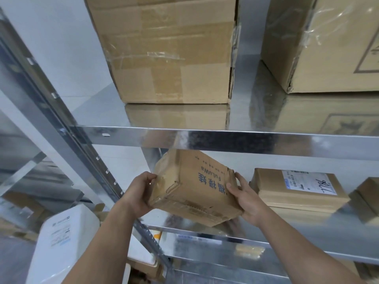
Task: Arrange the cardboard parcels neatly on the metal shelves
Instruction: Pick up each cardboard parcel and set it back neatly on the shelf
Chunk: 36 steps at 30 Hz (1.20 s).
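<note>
Cardboard parcel (194,187) gripped by both hands, tilted over middle metal shelf (287,226)

Setting: parcel storeroom or warehouse; bare metal shelves (225,138) on slotted uprights (97,160); large taped cardboard boxes (164,48) above; flat parcel (272,193) with a printed shipping label (307,182); white labelled bag (67,238) lower left.

1. upper metal shelf (205,138): two big taped cardboard boxes, left box (168,50) and right box (328,44), standing apart.
2. middle metal shelf (297,226): flat labelled parcel (297,189) lying flat; small box (367,193) at right edge, partly cut off.
3. front left of middle shelf: tilted printed box (192,187), contact with shelf unclear.
</note>
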Each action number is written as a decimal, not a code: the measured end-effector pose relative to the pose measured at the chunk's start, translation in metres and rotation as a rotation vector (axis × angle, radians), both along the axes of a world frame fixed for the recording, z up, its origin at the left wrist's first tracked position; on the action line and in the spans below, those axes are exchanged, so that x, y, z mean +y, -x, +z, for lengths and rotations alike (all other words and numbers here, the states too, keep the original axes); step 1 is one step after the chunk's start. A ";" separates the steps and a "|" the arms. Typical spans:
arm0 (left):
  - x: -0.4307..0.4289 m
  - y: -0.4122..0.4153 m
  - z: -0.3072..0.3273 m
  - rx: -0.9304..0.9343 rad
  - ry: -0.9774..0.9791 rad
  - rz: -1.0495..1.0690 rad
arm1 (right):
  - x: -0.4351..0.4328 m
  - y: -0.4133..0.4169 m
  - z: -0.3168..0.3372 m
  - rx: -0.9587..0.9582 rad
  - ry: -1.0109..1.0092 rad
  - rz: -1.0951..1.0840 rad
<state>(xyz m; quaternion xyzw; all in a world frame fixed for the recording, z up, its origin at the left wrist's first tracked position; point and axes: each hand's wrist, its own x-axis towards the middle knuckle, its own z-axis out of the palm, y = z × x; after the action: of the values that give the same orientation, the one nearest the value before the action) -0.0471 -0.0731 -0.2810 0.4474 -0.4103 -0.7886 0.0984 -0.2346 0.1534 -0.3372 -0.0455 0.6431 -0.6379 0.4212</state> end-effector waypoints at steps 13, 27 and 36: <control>0.004 0.014 0.030 0.004 0.147 -0.123 | -0.012 -0.012 -0.001 0.070 -0.080 0.093; 0.012 0.025 0.049 -0.042 0.386 -0.190 | -0.029 -0.025 0.012 0.107 -0.050 0.142; 0.015 0.030 0.043 -0.120 0.435 -0.235 | -0.036 -0.018 0.042 0.112 -0.037 0.104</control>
<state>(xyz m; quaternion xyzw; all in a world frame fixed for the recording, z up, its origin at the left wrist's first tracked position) -0.0771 -0.0582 -0.2377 0.4108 -0.6248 -0.6597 0.0755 -0.2165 0.1170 -0.2953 -0.1066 0.6742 -0.5996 0.4178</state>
